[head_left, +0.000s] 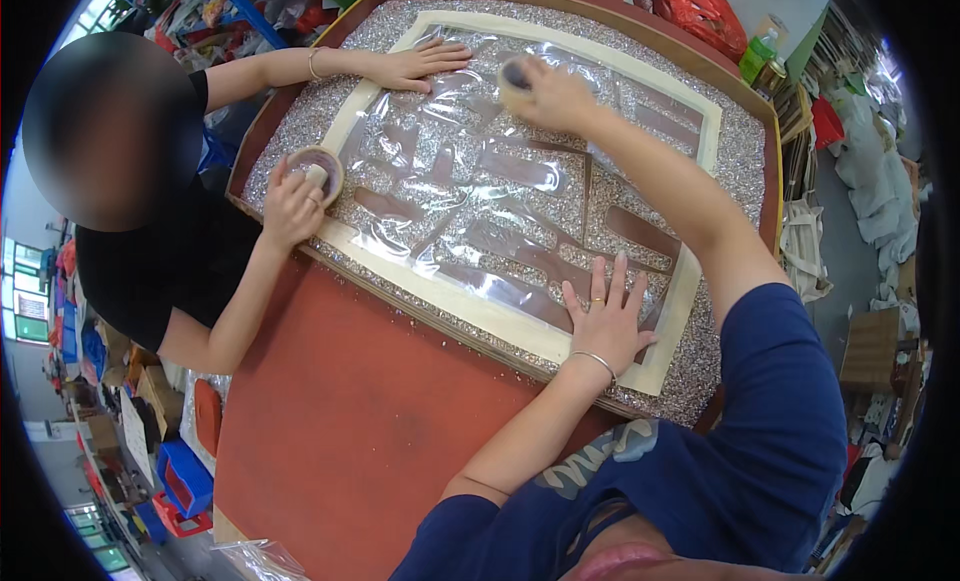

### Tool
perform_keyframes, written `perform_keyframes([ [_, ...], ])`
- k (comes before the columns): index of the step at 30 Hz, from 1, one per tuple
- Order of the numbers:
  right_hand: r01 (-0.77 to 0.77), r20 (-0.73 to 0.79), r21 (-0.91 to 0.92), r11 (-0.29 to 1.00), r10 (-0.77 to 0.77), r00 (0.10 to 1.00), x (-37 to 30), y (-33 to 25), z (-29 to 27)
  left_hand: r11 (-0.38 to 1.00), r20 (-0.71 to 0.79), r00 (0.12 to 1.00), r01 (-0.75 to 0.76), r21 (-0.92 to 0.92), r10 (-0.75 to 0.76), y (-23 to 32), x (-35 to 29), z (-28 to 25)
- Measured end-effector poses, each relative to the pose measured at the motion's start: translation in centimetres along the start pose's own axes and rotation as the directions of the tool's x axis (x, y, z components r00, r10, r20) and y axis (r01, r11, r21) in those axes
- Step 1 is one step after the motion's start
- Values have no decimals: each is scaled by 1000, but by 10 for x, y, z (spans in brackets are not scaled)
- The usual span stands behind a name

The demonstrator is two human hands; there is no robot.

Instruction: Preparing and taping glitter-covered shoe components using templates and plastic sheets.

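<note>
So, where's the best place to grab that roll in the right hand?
Probably by its rim, from the right, where the right hand is: the roll is round with a hollow middle, leaving an edge to curl around.

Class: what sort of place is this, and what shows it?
Probably a craft workshop: a cream-bordered clear sheet lies over glittery chips in a shallow tray, the person's right hand holds a tape-like roll, and pale, cloth-like material is piled nearby.

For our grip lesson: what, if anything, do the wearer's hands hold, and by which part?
Right hand: a tape roll, by its right side; left hand: nothing.
</note>
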State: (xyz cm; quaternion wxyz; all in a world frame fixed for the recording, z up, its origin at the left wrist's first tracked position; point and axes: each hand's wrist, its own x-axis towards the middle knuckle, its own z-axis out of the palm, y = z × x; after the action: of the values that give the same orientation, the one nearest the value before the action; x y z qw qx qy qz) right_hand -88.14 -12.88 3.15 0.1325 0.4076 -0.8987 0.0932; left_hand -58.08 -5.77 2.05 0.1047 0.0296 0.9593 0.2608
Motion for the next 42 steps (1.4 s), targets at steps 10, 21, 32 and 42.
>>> perform_keyframes([
  [10, 153, -34, 94, 984, -151, 988, -35, -57, -3, 999, 44, 999, 22, -31, -20, -1, -1, 0],
  [21, 328, -16, 316, 890, -341, 940, -124, -51, -72, 997, 40, 998, 48, -56, -46, -4, 3, 1],
  [32, 469, -182, 174, 866, -440, 880, -114, -62, -36, 998, -1, 1000, 21, -66, -21, -5, 4, 4],
  [42, 457, -122, 166, 874, -441, 889, -74, -66, -21, 994, -9, 1000, -8, -113, 7, -9, 2, 7],
])
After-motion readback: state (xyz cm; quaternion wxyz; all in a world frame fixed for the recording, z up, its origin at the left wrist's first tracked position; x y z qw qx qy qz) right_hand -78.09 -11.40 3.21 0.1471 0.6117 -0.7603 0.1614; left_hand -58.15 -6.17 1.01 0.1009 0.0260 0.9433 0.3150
